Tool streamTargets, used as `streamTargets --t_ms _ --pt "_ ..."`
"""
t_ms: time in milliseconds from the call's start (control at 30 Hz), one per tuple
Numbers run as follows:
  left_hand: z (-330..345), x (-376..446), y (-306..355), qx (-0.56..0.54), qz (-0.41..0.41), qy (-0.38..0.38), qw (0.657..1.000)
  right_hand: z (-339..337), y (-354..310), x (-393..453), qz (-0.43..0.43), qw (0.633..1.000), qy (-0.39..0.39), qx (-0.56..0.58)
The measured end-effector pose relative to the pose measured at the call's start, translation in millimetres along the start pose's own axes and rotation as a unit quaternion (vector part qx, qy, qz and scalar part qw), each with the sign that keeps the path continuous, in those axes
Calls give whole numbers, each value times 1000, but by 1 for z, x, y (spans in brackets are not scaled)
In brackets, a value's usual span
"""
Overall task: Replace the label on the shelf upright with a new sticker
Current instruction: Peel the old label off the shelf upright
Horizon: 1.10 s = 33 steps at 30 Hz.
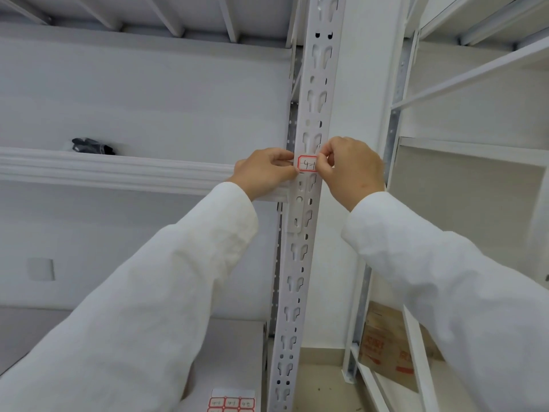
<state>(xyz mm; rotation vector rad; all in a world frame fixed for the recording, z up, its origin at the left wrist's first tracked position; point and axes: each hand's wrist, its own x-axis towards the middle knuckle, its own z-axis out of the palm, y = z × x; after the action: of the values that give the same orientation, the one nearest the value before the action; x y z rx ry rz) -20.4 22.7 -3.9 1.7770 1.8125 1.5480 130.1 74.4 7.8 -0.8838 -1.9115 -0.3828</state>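
A white perforated shelf upright runs up the middle of the view. On it, at shelf-beam height, sits a white sticker with a red border and handwritten marks. My left hand pinches the sticker's left edge between thumb and fingers. My right hand pinches its right edge, covering that end. Whether the sticker lies flat against the metal cannot be told. Both arms wear white sleeves.
A sheet of red-bordered stickers lies on the lower shelf at the bottom. A dark object rests on the left shelf behind its white beam. A second rack stands right, with a cardboard box low down.
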Motion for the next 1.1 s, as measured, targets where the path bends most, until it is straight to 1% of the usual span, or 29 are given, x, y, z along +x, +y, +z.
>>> streamTargets --t_ms 100,200,333,533,767,833,967,1033,1100 --pt "1 2 -1 7 3 2 1000 -2 3 -2 -5 999 -2 44" --pt "1 3 -1 11 7 2 1000 -1 9 -6 7 995 25 101" --pt "1 1 -1 12 3 3 1000 3 11 -9 -4 996 24 87" --pt "1 -3 1 6 4 -4 1000 2 2 -7 14 998 21 59" --pt "2 -2 3 14 8 9 1000 2 -3 -2 -1 1000 6 -4" --pt "1 -3 4 17 9 12 1000 3 -3 -2 0 1000 7 2" --pt "2 -3 2 20 11 11 1000 2 4 -7 16 996 36 82" --pt "1 -3 2 20 10 13 1000 3 8 -9 3 995 46 85" --pt "1 -4 3 25 8 16 1000 4 10 -10 -7 996 40 74"
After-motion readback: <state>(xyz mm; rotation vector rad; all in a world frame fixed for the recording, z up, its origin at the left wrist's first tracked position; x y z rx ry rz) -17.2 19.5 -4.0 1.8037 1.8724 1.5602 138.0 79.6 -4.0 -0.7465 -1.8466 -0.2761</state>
